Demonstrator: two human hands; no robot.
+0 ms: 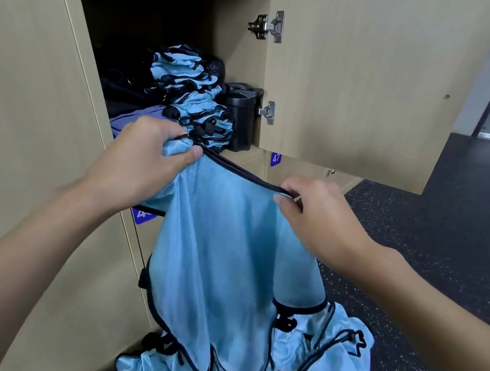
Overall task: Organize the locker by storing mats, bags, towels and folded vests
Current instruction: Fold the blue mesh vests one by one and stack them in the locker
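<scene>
Two hands — left (pixel 143 154), right (pixel 312 214) — pinching vest (pixel 226 262) top edge, between them

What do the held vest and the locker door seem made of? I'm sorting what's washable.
Vest: thin light-blue synthetic mesh, probably polyester, with a slight sheen, a fine weave and dark binding at the edges; it drapes limply. Door: pale wood-grain board, likely matte laminate, with metal hinges.

Both bare forearms extend forward from the near edge and converge toward the centre. The left hand (pixel 143 154) is clenched in a fist, thumb pressed across the fingers. The right hand (pixel 312 214) pinches with thumb against curled fingers, knuckles up.
</scene>
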